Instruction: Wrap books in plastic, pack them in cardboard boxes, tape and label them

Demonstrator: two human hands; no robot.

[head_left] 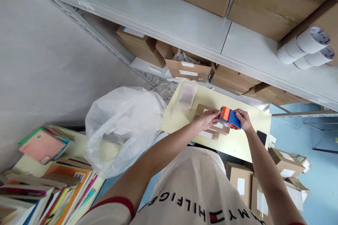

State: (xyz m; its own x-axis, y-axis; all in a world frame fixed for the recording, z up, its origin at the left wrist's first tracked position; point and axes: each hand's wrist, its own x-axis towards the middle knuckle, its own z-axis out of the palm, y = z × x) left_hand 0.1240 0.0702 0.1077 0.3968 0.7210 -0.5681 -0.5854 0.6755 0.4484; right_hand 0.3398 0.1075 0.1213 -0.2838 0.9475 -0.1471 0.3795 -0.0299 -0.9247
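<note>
An orange and blue tape dispenser (232, 119) is held up over the pale yellow table (244, 147). My right hand (244, 120) grips its blue end. The fingers of my left hand (210, 119) are closed at its orange front edge; whether they pinch the tape's loose end is too small to tell. Below the hands lies a brown cardboard box (201, 109) with white labels, partly covered by my left hand and the dispenser. A clear plastic packet (187, 95) rests toward the table's far left.
A dark phone (261, 137) lies at the table's right edge. Left stands a large translucent plastic bag (121, 123), beside stacked books (63, 190). A grey shelf (169, 21) with boxes and white tape rolls (303, 47) crosses overhead. Cartons (239, 179) stand on the floor at right.
</note>
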